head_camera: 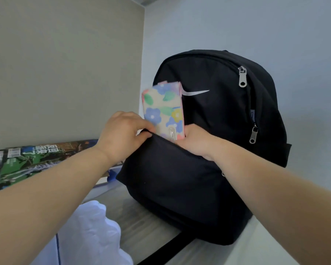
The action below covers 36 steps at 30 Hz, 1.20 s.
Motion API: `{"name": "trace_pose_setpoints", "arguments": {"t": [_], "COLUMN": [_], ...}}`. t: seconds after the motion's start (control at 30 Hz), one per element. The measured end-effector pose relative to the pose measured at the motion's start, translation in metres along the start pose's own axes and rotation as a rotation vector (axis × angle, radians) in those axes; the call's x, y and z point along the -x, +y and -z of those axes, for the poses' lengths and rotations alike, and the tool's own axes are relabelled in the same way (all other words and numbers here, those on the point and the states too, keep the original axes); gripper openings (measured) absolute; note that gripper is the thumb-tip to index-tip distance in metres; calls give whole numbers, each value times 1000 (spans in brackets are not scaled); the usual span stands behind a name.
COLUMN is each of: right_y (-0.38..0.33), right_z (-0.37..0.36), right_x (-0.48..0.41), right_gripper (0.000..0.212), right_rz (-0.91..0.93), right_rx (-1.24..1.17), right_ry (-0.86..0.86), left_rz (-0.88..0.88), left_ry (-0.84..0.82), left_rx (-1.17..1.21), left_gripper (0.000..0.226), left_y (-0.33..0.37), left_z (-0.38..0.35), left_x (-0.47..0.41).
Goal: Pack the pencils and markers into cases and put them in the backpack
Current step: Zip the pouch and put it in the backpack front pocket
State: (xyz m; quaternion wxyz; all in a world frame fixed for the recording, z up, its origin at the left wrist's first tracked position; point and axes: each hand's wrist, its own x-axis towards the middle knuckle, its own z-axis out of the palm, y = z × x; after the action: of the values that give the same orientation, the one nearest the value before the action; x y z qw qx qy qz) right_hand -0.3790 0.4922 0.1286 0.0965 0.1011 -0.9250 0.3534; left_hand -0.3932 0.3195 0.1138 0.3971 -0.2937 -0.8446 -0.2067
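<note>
A black backpack (218, 115) stands upright against the wall on the table. A flowered pencil case (163, 109) sticks upright out of its front pocket, with its lower end inside the opening. My left hand (122, 134) pinches the pocket's upper edge at the left and holds it open. My right hand (197, 142) grips the bottom right of the case, fingers partly hidden inside the pocket. No pencils or markers are in sight.
A magazine (36, 161) lies on the table to the left of the backpack, on top of other books. White fabric (92, 234) is bunched at the near edge. Two zipper pulls (253, 134) hang on the backpack's right side.
</note>
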Motion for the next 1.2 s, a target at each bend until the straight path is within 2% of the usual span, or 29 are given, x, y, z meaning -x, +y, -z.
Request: {"name": "trace_pose_setpoints", "arguments": {"t": [0.13,0.23,0.33,0.37,0.47,0.57,0.67,0.77,0.93,0.97,1.07,1.2], "right_y": [-2,-15,-20,-18,-6,-4,-12,-33,-51,-53,-55,-52], "right_z": [24,38,35,32,19,8,15,28,34,33,28,10], "right_x": [1,-1,-6,-8,-11,-5,-6,-12,-23,-25,-30,-30], "right_gripper": [30,27,17,15,41,32,29,12,8,9,38,41], "right_rz": [-136,-303,-351,-320,-167,-61,-34,-26,-140,-184,-325,-317], "right_rx": [642,834,755,646,238,103,179,358,492,521,658,880], "right_ry": [-272,-448,-526,-501,-403,-229,-162,-222,-341,-376,-464,-536], "left_rz": [40,33,64,83,119,114,106,85,-14,-31,-59,-160], "left_ry": [72,56,47,42,40,8,-30,-80,-264,-253,-186,-172], "left_rx": [16,-1,38,63,130,107,48,-11,-253,-272,-269,-243], "left_gripper": [31,29,16,14,14,15,17,23,25,24,23,34], "left_y": [-4,-5,-6,-7,-5,-8,-12,-14,-26,-27,-26,-21], "left_z": [3,3,2,1,-1,0,2,1,3,4,8,4], "left_x": [-2,-4,-1,0,3,4,4,2,-2,-4,-14,-12]}}
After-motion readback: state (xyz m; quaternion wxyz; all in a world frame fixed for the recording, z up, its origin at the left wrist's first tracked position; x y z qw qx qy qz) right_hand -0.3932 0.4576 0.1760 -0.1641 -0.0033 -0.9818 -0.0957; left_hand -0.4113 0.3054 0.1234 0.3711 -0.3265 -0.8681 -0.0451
